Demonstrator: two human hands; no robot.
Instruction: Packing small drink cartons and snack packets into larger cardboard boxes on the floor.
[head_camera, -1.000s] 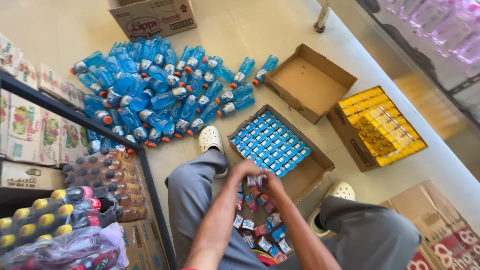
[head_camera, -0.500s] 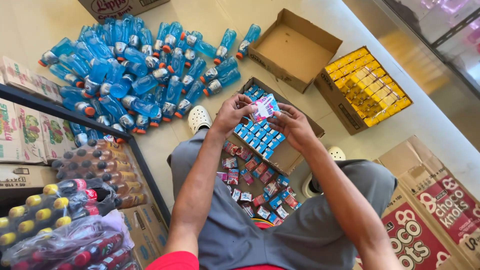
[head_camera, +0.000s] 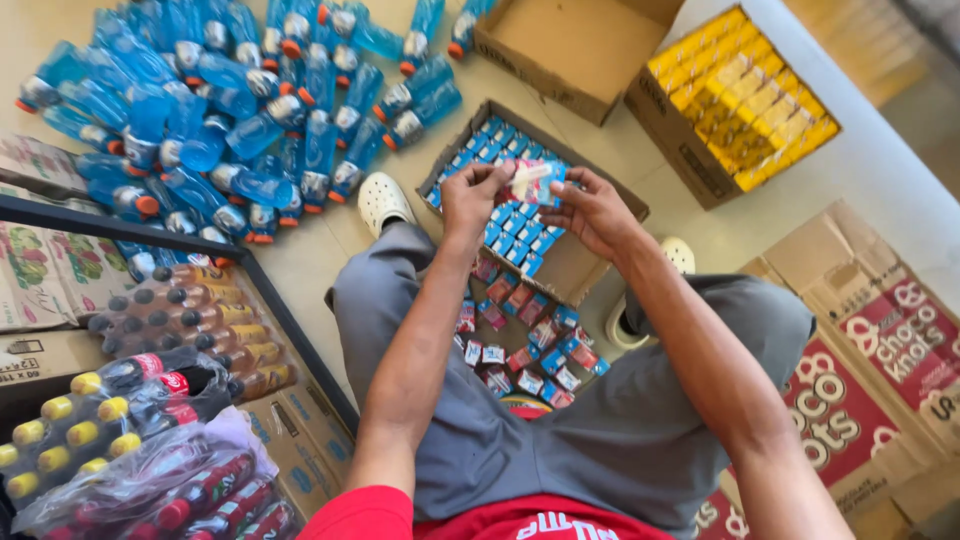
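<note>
both hands, left hand (head_camera: 472, 197) and right hand (head_camera: 590, 210), pinch a small packet (head_camera: 532, 182) between them, just above the tray of blue packets (head_camera: 520, 215).

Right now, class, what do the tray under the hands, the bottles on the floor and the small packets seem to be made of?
Tray: brown corrugated cardboard, matt, with raw folded edges.
Bottles: clear blue-tinted plastic, glossy, with light glinting off them; caps look plastic too.
Small packets, held by left hand and right hand: probably printed card or foil wrap, slightly shiny; too small to tell.
</note>
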